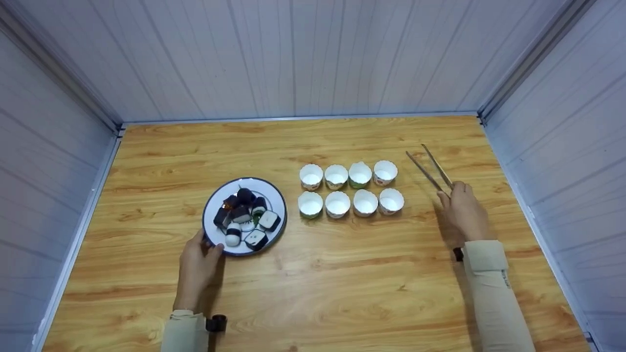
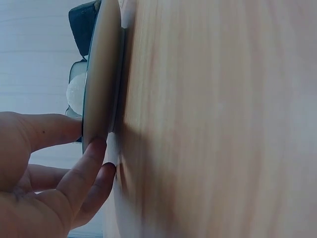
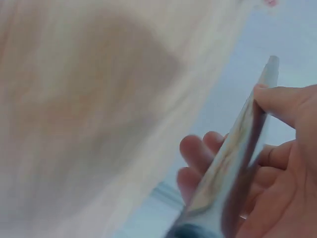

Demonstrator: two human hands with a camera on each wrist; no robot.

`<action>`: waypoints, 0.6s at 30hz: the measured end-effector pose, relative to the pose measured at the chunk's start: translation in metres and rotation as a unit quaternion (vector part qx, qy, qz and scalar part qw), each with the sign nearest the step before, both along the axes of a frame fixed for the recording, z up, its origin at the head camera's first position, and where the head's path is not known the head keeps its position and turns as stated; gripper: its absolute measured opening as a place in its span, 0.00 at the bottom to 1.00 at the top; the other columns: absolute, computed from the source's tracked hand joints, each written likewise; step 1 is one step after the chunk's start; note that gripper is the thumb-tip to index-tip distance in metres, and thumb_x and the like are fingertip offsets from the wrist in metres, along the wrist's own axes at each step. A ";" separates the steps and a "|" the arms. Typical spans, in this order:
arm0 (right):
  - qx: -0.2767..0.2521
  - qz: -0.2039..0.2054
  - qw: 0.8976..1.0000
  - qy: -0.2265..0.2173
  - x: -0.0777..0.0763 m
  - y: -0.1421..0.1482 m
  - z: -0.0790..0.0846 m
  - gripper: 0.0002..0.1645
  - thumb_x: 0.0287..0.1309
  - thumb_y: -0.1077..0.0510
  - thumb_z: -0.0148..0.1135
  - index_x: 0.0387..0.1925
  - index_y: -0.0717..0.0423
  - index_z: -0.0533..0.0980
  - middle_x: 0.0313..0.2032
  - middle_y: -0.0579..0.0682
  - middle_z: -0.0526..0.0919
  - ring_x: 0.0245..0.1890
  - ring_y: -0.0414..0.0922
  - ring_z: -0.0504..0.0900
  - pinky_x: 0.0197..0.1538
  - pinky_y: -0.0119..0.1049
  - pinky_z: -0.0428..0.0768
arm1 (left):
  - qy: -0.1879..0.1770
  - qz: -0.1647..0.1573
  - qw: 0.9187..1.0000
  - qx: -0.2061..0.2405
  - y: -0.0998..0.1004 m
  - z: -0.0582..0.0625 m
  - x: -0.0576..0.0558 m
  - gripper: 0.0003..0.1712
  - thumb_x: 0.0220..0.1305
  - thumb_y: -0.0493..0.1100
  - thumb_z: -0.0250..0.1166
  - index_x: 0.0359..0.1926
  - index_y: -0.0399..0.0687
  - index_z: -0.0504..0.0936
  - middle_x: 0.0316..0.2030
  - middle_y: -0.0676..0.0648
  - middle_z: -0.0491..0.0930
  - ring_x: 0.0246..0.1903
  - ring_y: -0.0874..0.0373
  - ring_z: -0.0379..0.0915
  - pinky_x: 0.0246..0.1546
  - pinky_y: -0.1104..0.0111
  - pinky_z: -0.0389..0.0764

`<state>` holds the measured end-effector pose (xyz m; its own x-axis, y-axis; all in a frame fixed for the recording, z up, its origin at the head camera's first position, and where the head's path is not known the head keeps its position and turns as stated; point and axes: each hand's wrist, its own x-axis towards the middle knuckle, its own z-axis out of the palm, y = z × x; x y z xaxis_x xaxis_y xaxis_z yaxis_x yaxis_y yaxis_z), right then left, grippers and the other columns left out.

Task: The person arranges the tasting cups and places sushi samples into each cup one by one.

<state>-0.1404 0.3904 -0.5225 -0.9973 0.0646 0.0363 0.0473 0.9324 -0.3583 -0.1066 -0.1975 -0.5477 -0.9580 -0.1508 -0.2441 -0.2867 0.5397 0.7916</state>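
My left hand (image 1: pixel 196 261) holds the near left edge of a white plate (image 1: pixel 272 196) with a dark blue rim. In the left wrist view the thumb lies over the plate's edge and fingers reach its underside. Several small dark-and-white pieces (image 1: pixel 269 221), some block-shaped and one rounded, are heaped on the plate; what they are I cannot tell. Over at the right, my right hand (image 1: pixel 467 212) grips metal tongs (image 1: pixel 437 166). The tongs' two arms stand apart, pointing away from me, with nothing between their tips. Fingers and thumb wrap the tongs (image 3: pixel 242 158) in the right wrist view.
Between the hands, several white paper cups (image 1: pixel 337 204) with scalloped rims stand in two rows on the wooden table (image 1: pixel 313 288). Nothing shows inside them. Pale panel walls (image 1: pixel 313 58) enclose the table at the back and both sides.
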 end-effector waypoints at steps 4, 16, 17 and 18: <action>0.010 0.020 0.997 0.069 0.004 -0.021 0.006 0.30 0.77 0.50 0.49 0.57 0.78 0.65 0.43 0.72 0.73 0.24 0.60 0.77 0.23 0.57 0.77 | -0.007 -0.001 1.000 0.005 0.000 0.001 0.001 0.36 0.71 0.34 0.59 0.76 0.35 0.56 0.68 0.32 0.65 0.68 0.40 0.62 0.68 0.50 0.66; 0.026 0.105 0.984 0.141 0.018 -0.077 0.024 0.30 0.72 0.45 0.56 0.59 0.68 0.69 0.37 0.61 0.78 0.20 0.55 0.76 0.17 0.51 0.76 | -0.004 -0.001 1.000 -0.007 0.001 0.002 0.003 0.35 0.72 0.34 0.58 0.75 0.36 0.58 0.67 0.32 0.67 0.68 0.39 0.61 0.68 0.49 0.65; 0.031 0.116 0.982 0.146 0.020 -0.082 0.025 0.30 0.72 0.45 0.57 0.58 0.67 0.70 0.37 0.60 0.79 0.19 0.54 0.75 0.16 0.49 0.75 | 0.000 -0.002 1.000 -0.009 0.001 0.001 0.002 0.35 0.71 0.34 0.58 0.75 0.36 0.58 0.67 0.32 0.67 0.68 0.40 0.62 0.68 0.49 0.65; 0.037 0.125 0.980 0.148 0.022 -0.087 0.027 0.30 0.71 0.44 0.58 0.58 0.66 0.71 0.37 0.60 0.79 0.18 0.53 0.75 0.15 0.48 0.75 | 0.004 -0.002 1.000 -0.012 0.001 0.001 0.002 0.35 0.71 0.33 0.58 0.75 0.36 0.58 0.67 0.32 0.67 0.68 0.40 0.62 0.68 0.49 0.65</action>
